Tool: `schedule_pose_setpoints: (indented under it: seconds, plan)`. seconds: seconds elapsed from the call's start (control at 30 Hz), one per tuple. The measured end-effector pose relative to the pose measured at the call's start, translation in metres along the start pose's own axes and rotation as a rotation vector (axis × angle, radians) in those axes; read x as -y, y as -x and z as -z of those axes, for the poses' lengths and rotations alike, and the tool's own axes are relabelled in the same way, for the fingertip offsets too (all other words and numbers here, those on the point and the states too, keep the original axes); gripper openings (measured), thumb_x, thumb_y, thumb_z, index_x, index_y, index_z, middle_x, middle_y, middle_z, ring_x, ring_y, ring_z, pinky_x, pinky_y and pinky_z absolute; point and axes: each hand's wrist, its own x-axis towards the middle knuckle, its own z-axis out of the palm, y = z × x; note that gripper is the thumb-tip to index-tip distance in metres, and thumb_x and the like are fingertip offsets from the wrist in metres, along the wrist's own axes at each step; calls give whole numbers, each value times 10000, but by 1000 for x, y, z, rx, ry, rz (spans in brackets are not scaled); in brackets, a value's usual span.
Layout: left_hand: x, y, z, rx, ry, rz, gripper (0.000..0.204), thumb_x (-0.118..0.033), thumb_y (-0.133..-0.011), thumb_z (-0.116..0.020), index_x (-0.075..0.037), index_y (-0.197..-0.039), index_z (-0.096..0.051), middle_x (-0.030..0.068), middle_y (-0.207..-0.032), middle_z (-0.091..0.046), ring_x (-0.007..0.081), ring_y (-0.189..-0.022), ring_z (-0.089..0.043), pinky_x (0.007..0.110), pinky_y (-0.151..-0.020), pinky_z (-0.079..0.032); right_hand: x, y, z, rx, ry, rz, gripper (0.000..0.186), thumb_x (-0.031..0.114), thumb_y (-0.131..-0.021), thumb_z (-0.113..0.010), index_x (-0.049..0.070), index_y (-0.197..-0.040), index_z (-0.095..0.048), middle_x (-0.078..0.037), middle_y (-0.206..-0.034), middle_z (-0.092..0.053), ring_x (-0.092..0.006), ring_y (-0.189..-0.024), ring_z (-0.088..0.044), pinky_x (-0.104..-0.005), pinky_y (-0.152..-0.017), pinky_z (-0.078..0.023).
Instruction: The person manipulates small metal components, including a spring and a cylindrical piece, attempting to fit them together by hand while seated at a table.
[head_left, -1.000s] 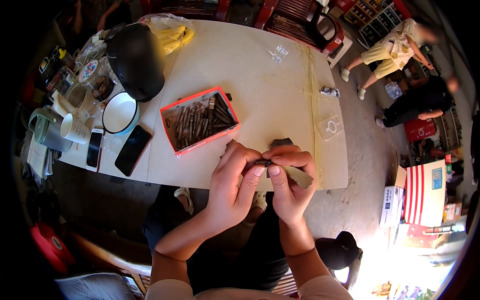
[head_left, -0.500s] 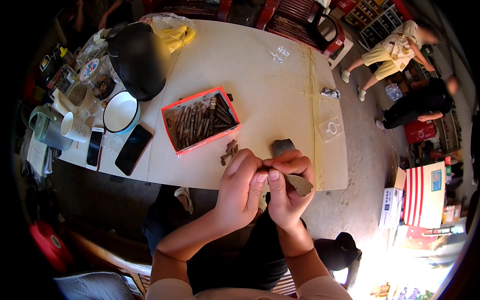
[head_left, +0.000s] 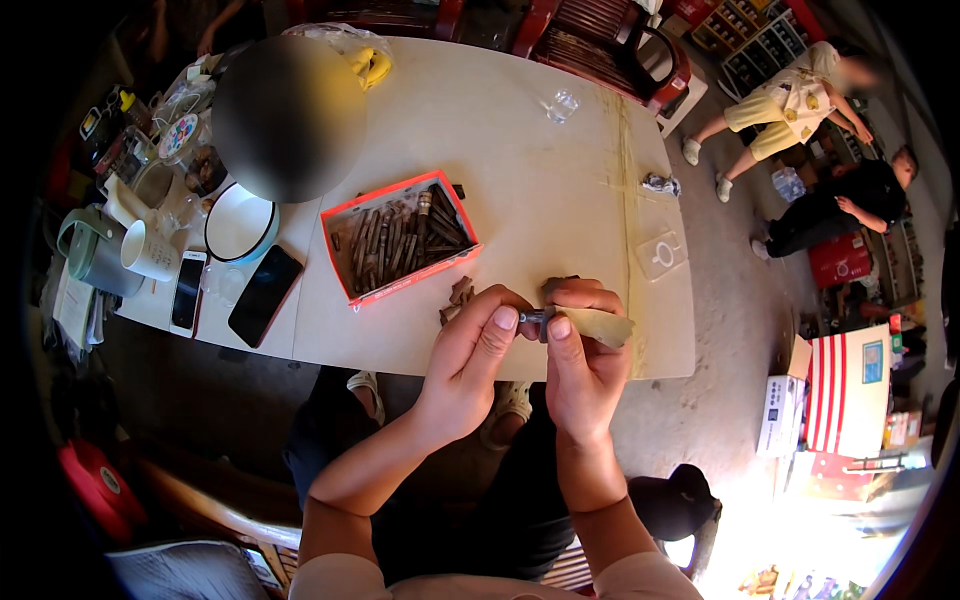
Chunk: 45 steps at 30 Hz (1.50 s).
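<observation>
My left hand (head_left: 470,355) is closed in a pinch on a short, dark metal rod (head_left: 530,317) with a shiny tip end. Facing it, my right hand (head_left: 585,370) grips a curled piece of sandpaper-like sheet (head_left: 600,326), tan outside and dark grey where it folds around the rod's end. Both hands meet above the table's near edge. Just beyond my left fingers lie several small brown pieces (head_left: 461,292). A red-rimmed cardboard box (head_left: 408,285) full of dark metal rods (head_left: 385,245) sits farther left.
Two phones (head_left: 265,298) (head_left: 187,290), a white bowl (head_left: 241,222) and a white mug (head_left: 148,252) crowd the table's left side. A clear cup (head_left: 562,105) stands at the back. Two people (head_left: 785,110) (head_left: 835,210) are on the floor area to the right.
My hands have drawn slightly apart, so the metal rod shows between them. The sheet in my right hand has turned flatter. A head across the table has leaned in at the upper left.
</observation>
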Motion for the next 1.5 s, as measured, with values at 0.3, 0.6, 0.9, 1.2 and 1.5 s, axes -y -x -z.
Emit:
schedule_pose_setpoints:
  seconds: [0.3,0.6,0.9,1.2,1.5]
  plan:
    - [0,3,7,-10,-285,-98,223,-154,-1003,-407,34,-960,-519,92,-828,-506,186,-751,-477,293,-704,-405,5,-1,-9,-44,392,156,204,-84,-813,-628,-7,-1003,-617,-118,-1039,-572,-185,-934,-559,-274,-770,-480]
    - [4,2,5,-40,-508,-222,115,-73,-937,-493,37,-955,-523,153,-825,-503,298,-724,-502,350,-670,-418,10,0,-8,-8,388,63,153,-64,-840,-616,-2,-979,-597,-87,-961,-553,-134,-847,-543,-232,-692,-451]
    - [16,-4,7,-73,-541,-295,85,-52,-894,-531,23,-933,-531,160,-819,-497,331,-745,-489,395,-682,-408,4,-6,-7,39,235,35,133,-48,-878,-585,-3,-1003,-571,-78,-979,-527,-129,-882,-539,-230,-743,-458]
    - [14,-3,7,-78,-694,-408,103,-76,-880,-551,19,-917,-533,154,-815,-493,324,-722,-466,404,-665,-399,0,3,-10,9,243,85,129,-49,-902,-554,-13,-1025,-560,-81,-1023,-527,-140,-930,-550,-241,-804,-459]
    - [13,-2,7,-76,-629,-431,107,-94,-902,-540,9,-927,-547,134,-809,-499,296,-734,-474,373,-678,-405,7,4,-5,-24,-233,-147,134,10,-898,-596,7,-1029,-567,-99,-1085,-549,-118,-891,-515,-259,-787,-435]
